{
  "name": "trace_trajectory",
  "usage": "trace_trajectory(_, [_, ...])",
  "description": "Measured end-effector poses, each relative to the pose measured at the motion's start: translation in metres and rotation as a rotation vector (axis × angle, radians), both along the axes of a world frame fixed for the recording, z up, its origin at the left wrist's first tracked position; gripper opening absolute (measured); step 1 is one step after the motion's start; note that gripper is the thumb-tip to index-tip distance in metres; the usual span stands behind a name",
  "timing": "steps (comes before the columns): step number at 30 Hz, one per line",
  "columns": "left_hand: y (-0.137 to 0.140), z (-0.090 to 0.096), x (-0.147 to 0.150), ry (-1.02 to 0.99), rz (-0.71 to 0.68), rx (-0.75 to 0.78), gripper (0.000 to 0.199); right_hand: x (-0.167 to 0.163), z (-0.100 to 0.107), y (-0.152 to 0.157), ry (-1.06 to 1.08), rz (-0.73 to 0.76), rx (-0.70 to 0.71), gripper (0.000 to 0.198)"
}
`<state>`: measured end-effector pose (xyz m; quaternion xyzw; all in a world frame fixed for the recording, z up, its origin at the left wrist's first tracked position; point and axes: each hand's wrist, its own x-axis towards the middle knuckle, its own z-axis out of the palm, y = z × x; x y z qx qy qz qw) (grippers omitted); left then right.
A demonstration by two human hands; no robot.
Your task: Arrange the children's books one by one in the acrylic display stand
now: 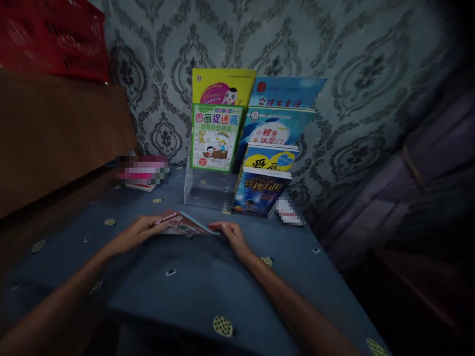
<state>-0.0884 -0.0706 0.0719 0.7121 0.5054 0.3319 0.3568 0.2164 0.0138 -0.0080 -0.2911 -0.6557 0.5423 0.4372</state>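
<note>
My left hand [148, 225] is closed on the left end of a thin book [187, 225]. My right hand [230, 231] grips the book's right corner between thumb and fingers. The book is tilted above the table, its cover seen at a steep slant. Behind it stands a clear plastic book rack [208, 190] with stepped tiers. In the rack's left column, a green-bordered picture book [215, 141] stands before a yellow book [222, 79]. The right column holds several books, with a dark blue book [261, 193] lowest and a light blue book [287, 91] at the top.
A blue patterned cloth covers the table [170, 296]. Blurred-out books [143, 173] lie at the left rear, and another blurred item [289, 212] lies right of the rack. A red basket [55, 39] sits on a wooden cabinet [59, 133]. A tied curtain [386, 193] hangs at right.
</note>
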Motion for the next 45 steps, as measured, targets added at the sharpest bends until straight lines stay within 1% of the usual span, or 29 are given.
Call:
trace_trajectory(3, [0.007, 0.008, 0.003, -0.116, 0.05, -0.018, 0.044, 0.0, -0.003, 0.005, 0.15, 0.003, -0.087, 0.066])
trace_trajectory(6, [0.015, 0.014, 0.008, -0.202, 0.133, -0.027, 0.047, -0.005, 0.0, 0.003, 0.178, 0.051, -0.133, 0.06])
trace_trajectory(10, [0.025, 0.015, 0.02, -0.416, 0.214, -0.12, 0.057, -0.018, 0.004, -0.004, 0.135, 0.113, -0.117, 0.046])
trace_trajectory(12, [0.031, 0.013, 0.028, -0.541, 0.234, -0.146, 0.062, -0.024, 0.005, -0.006, 0.131, 0.116, -0.096, 0.043])
trace_trajectory(16, [0.044, 0.01, 0.041, -0.729, 0.242, -0.117, 0.064, -0.031, 0.013, -0.006, 0.168, 0.059, -0.066, 0.047])
trace_trajectory(22, [0.067, 0.011, 0.055, -0.893, 0.227, 0.019, 0.058, -0.021, 0.038, 0.007, 0.085, -0.127, 0.081, 0.049])
trace_trajectory(25, [0.079, 0.007, 0.064, -0.947, 0.225, 0.077, 0.054, -0.014, 0.041, 0.012, 0.05, -0.202, 0.133, 0.046])
trace_trajectory(27, [0.087, -0.003, 0.07, -0.979, 0.253, 0.068, 0.054, -0.01, 0.036, 0.013, 0.034, -0.239, 0.149, 0.046])
trace_trajectory(31, [0.094, -0.033, 0.076, -1.026, 0.346, -0.03, 0.057, -0.008, 0.018, 0.011, 0.041, -0.253, 0.136, 0.045])
trace_trajectory(33, [0.094, -0.048, 0.076, -1.029, 0.356, -0.096, 0.061, -0.008, 0.01, 0.01, 0.052, -0.242, 0.115, 0.044])
trace_trajectory(35, [0.092, -0.057, 0.074, -1.023, 0.341, -0.145, 0.065, -0.008, 0.005, 0.009, 0.06, -0.228, 0.095, 0.043])
trace_trajectory(38, [0.088, -0.062, 0.072, -1.005, 0.328, -0.155, 0.07, -0.009, 0.002, 0.008, 0.05, -0.205, 0.06, 0.043])
trace_trajectory(41, [0.084, -0.06, 0.072, -0.939, 0.319, -0.157, 0.068, -0.009, 0.0, 0.007, 0.025, -0.199, 0.038, 0.044])
trace_trajectory(45, [0.08, -0.058, 0.073, -0.873, 0.296, -0.146, 0.067, -0.009, -0.002, 0.005, -0.003, -0.225, 0.049, 0.042])
